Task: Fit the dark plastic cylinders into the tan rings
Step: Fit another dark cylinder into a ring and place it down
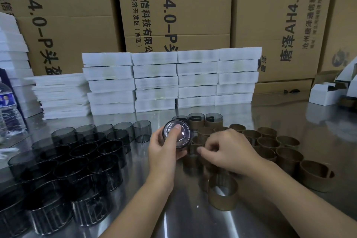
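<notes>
My left hand [164,150] grips one dark plastic cylinder [176,134], tipped with its open end toward me, above the steel table [173,218]. My right hand [229,152] curls over the tan rings [268,143]; I cannot tell whether it pinches one. The spare cylinders [77,160] stand at my left.

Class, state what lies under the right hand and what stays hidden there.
Tan rings stand on the metal table under the right hand. It covers several, so whether its fingers pinch one cannot be told.

Printed cardboard cartons [173,6] wall a shiny, seemingly steel table [183,220].
</notes>
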Available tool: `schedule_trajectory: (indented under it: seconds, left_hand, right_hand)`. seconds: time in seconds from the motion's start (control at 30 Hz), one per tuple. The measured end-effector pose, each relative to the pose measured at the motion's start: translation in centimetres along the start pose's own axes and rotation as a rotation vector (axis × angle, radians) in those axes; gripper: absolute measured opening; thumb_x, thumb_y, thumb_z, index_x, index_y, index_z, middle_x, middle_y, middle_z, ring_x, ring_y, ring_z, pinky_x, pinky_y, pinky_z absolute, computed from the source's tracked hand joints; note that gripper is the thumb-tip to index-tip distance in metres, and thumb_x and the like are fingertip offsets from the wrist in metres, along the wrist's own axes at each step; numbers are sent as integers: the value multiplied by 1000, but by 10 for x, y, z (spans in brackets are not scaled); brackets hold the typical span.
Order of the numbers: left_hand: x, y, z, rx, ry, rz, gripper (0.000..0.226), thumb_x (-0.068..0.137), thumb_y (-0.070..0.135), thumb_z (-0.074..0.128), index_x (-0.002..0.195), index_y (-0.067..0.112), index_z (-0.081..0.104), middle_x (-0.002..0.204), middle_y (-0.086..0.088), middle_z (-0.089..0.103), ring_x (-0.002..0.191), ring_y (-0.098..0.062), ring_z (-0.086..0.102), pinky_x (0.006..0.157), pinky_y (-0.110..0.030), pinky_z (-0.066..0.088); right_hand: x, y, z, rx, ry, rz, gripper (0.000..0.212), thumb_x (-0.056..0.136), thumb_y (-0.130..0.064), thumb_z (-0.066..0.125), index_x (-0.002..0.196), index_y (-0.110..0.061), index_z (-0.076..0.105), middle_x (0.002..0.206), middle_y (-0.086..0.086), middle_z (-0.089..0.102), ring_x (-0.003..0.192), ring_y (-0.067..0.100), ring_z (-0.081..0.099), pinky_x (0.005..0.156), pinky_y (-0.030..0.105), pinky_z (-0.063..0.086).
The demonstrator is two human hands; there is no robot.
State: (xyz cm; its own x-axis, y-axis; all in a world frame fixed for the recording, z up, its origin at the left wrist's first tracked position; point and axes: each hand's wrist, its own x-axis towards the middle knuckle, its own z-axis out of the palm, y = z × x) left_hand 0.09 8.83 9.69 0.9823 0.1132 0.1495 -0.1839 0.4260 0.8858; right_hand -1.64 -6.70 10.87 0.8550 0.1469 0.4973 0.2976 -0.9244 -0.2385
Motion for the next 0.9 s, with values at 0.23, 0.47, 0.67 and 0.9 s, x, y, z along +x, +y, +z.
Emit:
schedule_trajectory:
  seconds: [0.23,0.47,0.67,0.9]
  left_hand:
    - [-1,2,0,-14,12,24,33,89,24,67,118,12,59,111,-13,70,100,-32,70,52,-21,55]
    - [0,1,-1,-5,-5,0,30,88,25,67,115,14,61,112,-14,69,103,-31,69,55,-22,56]
    - [0,-2,-2,-6,-53,-19,26,88,26,67,111,14,62,115,-15,68,105,-31,68,57,-24,57]
    - [1,-5,-3,-45,-159,-42,35,83,29,72,115,38,60,126,-9,62,108,-30,67,67,-27,58]
  right_hand:
    - [2,2,5,258,508,-75,19,88,-25,69,72,-15,70,67,-4,62,62,15,57,56,31,45]
    - [1,-2,5,369,552,-127,28,84,-39,60,65,-19,51,66,-5,49,62,11,46,57,20,36]
    - [-1,-1,5,427,499,-72,54,79,-57,57,60,-6,55,70,-1,50,65,10,48,59,13,34]
    - [-1,-2,7,434,501,-118,28,82,-27,63,63,-12,49,78,2,51,69,12,47,61,15,35]
